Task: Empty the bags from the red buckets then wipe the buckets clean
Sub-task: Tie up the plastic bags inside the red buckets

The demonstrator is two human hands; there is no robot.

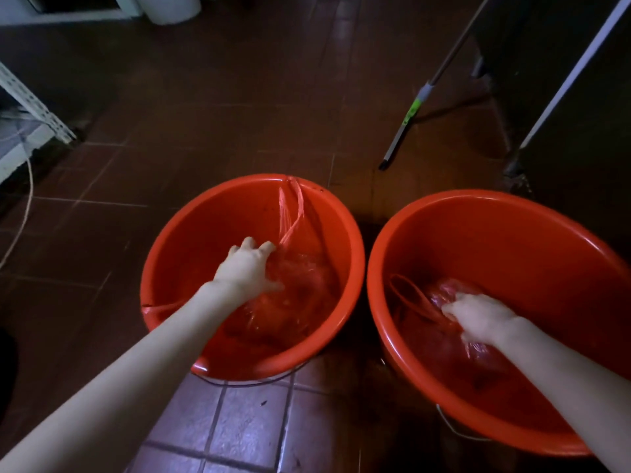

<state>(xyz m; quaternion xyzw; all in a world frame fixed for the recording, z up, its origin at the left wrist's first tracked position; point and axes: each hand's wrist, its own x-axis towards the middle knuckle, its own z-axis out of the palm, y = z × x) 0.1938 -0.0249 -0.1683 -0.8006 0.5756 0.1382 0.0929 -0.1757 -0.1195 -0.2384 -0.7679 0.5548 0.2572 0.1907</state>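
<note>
Left hand (247, 268) has its grip closed on the crumpled red bag (300, 302), low in the left bucket (164, 240). Right hand (478, 319) has its grip bunched on the neck of the other bag (454, 353), in the right bucket (512, 199). Neither bag is out yet.

Risks:
- The left bag's handle loop (293, 206) runs up to the far rim. Yank and it likely snags, tears, or tips the bucket.
- The film looks thin and wet, so drips could make the tiled floor (239, 421) slippery.

Free the loop first, then lift slowly.

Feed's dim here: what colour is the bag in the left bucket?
The bag is translucent red, like its bucket; head view.
</note>
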